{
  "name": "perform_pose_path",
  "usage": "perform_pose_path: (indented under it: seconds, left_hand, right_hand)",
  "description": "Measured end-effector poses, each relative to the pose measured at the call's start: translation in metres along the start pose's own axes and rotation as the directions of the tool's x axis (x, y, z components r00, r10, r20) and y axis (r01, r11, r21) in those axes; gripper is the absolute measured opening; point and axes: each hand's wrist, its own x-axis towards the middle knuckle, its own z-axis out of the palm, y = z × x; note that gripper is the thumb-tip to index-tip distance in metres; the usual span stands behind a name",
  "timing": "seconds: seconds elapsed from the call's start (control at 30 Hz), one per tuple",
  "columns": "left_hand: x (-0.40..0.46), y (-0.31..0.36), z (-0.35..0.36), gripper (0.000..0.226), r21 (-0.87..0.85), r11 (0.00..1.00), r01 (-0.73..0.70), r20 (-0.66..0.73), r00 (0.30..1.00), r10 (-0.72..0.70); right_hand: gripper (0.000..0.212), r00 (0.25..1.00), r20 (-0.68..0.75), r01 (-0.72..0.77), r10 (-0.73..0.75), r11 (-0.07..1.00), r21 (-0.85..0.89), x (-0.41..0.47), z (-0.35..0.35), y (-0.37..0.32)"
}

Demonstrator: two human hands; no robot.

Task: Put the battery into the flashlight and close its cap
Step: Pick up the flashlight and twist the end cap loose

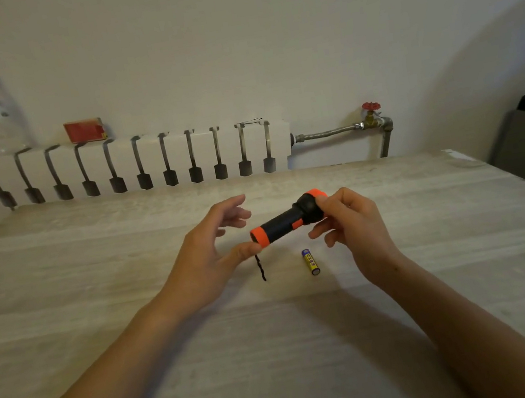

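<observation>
Flashlight (pixel 287 219) head pinched in right hand (pixel 354 228); left hand (pixel 210 259) fingers spread, thumb at tail cap; battery (pixel 310 262) on table (pixel 280 352).

Both bare arms reach forward. The right hand (pixel 350 222) pinches with thumb and fingers curled. The left hand (pixel 210 258) is spread loose, thumb pointing right.

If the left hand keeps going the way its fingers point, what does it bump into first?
Probably the flashlight. The left hand points right, its fingers open, thumb already at the orange tail end. Depth is hard to judge, so the upper fingers might pass just behind it.
</observation>
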Motion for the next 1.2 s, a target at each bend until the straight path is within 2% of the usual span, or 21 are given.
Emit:
perform_pose_path:
  seconds: [0.13,0.23,0.47,0.8,0.9,1.07,1.2]
  left_hand:
    - [-0.0001,-0.0012,0.0008,0.038,-0.043,0.998,0.04,-0.059,0.997,-0.043]
    - [0.0002,-0.0008,0.0008,0.032,-0.042,0.997,0.06,-0.097,0.993,-0.064]
    - [-0.0009,0.0033,0.0027,0.033,-0.139,0.981,0.139,-0.116,0.981,-0.155]
    - [0.0008,0.002,0.0026,0.03,-0.249,0.962,0.111,-0.116,0.983,-0.144]
    - [0.002,0.0014,0.0031,0.025,-0.339,0.932,0.128,-0.119,0.977,-0.177]
    - [0.0032,0.0001,0.0029,0.019,-0.436,0.879,0.191,-0.11,0.959,-0.262]
    - [0.0036,-0.0007,0.0021,0.02,-0.461,0.857,0.233,-0.111,0.942,-0.316]
  right_hand:
    - [0.012,1.0,0.016,-0.01,0.01,1.0,0.02,0.001,-0.0006,-0.0002]
    - [0.02,0.999,0.05,-0.004,0.003,1.0,0.004,0.001,-0.0002,-0.0007]
    - [0.022,0.994,0.108,-0.004,0.006,1.0,-0.019,0.0003,0.0019,-0.0016]
    - [0.023,0.991,0.131,-0.005,0.01,0.999,-0.041,-0.0005,0.0032,-0.0009]
    - [0.03,0.985,0.171,0.019,-0.015,1.0,-0.018,-0.0013,0.0012,-0.0024]
    - [0.053,0.968,0.23,0.103,-0.102,0.995,0.004,-0.0022,0.0004,-0.0032]
    - [0.056,0.961,0.244,0.128,-0.127,0.992,0.012,-0.0028,0.0011,-0.0019]
